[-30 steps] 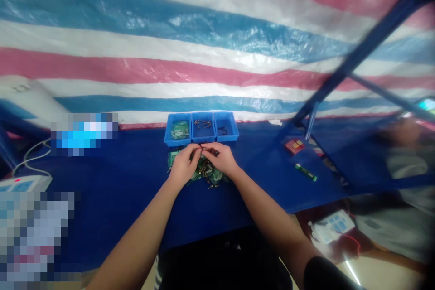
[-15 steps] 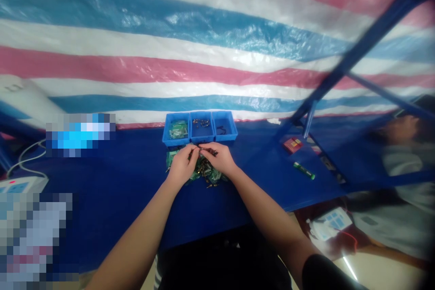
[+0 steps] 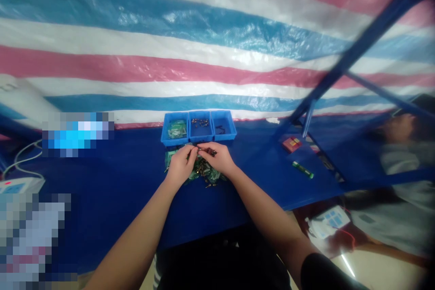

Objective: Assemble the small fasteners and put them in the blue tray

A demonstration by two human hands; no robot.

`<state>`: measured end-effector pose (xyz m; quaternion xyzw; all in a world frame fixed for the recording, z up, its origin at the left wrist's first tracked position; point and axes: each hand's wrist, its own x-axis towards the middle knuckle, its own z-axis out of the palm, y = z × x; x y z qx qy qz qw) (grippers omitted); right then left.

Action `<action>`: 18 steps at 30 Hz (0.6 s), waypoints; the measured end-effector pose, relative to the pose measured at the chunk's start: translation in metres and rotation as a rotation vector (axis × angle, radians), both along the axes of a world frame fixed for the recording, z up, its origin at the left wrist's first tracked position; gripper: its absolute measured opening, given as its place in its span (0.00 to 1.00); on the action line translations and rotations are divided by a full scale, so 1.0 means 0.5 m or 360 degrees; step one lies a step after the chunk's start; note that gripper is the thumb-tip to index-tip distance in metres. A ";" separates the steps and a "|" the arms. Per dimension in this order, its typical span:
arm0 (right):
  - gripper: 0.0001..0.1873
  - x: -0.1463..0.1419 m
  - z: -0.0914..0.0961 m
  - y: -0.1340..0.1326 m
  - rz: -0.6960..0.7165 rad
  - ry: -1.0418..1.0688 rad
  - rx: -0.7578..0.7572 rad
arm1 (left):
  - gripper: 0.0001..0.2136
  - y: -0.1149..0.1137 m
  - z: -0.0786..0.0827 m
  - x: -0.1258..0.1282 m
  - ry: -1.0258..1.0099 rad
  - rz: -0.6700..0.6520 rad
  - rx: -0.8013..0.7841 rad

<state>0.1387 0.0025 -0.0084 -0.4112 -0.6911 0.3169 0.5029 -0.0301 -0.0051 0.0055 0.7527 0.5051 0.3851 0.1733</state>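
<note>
My left hand (image 3: 182,162) and my right hand (image 3: 217,156) meet fingertip to fingertip above a pile of small parts (image 3: 205,173) on the blue table. Both are closed in a pinch around something small and dark that the fingers mostly cover. Green pieces and brass-coloured metal bits make up the pile. Just behind my hands stand three joined blue bins: the left bin (image 3: 164,137) has green pieces, the middle bin (image 3: 201,137) several small metal parts, and the right bin (image 3: 231,133) a few thin dark pieces.
On the right of the blue table (image 3: 115,199) lie a red box (image 3: 291,144) and a green tube (image 3: 302,169). A blue metal frame (image 3: 340,74) slants up there, with a person (image 3: 404,163) beyond it. A power strip (image 3: 22,186) with cables sits at left.
My hands stay pinched together over the pile, with barely any finger movement. The whole view has shifted very slightly.
</note>
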 end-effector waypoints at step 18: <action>0.13 -0.002 0.004 -0.004 0.0027 -0.0052 0.0003 | 0.15 0.000 -0.002 -0.001 0.0043 0.0009 0.0050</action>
